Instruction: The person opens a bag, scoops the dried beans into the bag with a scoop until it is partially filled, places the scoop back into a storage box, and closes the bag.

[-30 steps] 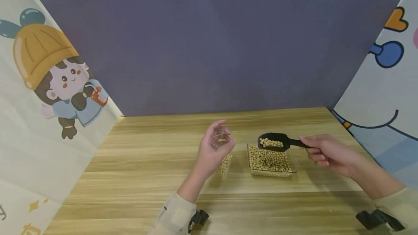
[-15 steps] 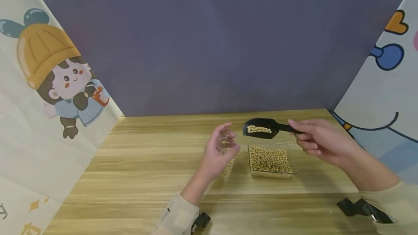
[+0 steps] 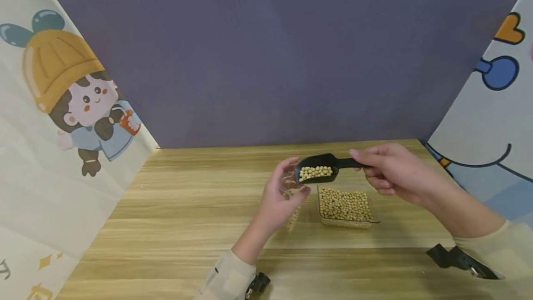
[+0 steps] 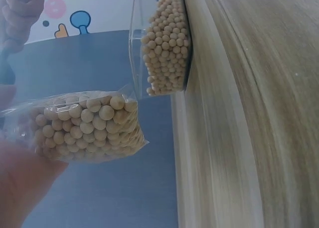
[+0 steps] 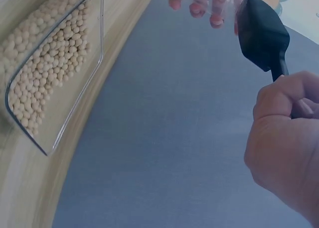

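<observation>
**Bean-filled black plastic scoop (image 5: 262, 34) reaches the mouth of a clear plastic bag (image 4: 62, 108)**

Everything is placed here by the clear rectangular container (image 3: 350, 219) with the thin dark rim, which stands on the pale wood-grain tabletop (image 3: 187, 207) and is heaped with round yellow beans (image 3: 345, 203).

Left of the container, the left hand (image 3: 278, 198) holds the bag, thumb and fingers curved around its open mouth. The bag hangs above the tabletop, its lower part packed with similar beans.

The right hand (image 3: 393, 170), higher than the container and toward its right side, grips the scoop by its handle. The scoop's bowl is above the container's far left corner, carrying a small load of beans (image 3: 315, 173), with its tip between the left thumb and fingers. Whether the tip touches the plastic, I cannot tell. The two hands are apart, with the scoop spanning the gap between them.

Beyond the container rises a plain grey-purple panel (image 3: 266, 59).
</observation>
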`<state>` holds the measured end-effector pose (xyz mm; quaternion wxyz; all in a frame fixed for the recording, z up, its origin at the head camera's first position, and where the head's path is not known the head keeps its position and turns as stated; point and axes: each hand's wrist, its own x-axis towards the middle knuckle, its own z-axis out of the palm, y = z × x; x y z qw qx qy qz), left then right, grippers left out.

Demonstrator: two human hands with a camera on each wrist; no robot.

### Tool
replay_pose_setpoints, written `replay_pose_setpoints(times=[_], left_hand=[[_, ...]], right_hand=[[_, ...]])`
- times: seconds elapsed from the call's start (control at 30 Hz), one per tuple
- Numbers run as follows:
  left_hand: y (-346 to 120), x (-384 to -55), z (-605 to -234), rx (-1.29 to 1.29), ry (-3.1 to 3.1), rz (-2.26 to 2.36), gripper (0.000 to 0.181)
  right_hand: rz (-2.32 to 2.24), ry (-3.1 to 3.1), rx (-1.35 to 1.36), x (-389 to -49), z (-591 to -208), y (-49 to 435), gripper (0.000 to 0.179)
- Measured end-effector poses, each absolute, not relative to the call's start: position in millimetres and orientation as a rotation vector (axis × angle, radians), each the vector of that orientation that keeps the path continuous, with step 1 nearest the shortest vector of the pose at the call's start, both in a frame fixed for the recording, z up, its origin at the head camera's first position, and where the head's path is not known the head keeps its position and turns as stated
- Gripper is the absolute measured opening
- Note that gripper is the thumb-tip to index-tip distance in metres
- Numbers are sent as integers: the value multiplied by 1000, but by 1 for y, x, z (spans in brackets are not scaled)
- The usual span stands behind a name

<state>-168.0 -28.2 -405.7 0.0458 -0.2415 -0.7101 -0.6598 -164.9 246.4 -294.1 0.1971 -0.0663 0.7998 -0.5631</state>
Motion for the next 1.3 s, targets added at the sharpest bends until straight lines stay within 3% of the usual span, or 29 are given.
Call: replay_pose_setpoints(times=[0.93, 1.3], left_hand=[[-21, -165, -407, -841, -2209, -1872, 66], [-26, -171, -407, -685, -2014, -2207, 73]], right_hand=[[-1206, 2585, -230, -158, -265, 229, 46], [-1220, 2653, -231, -156, -257, 223, 48]])
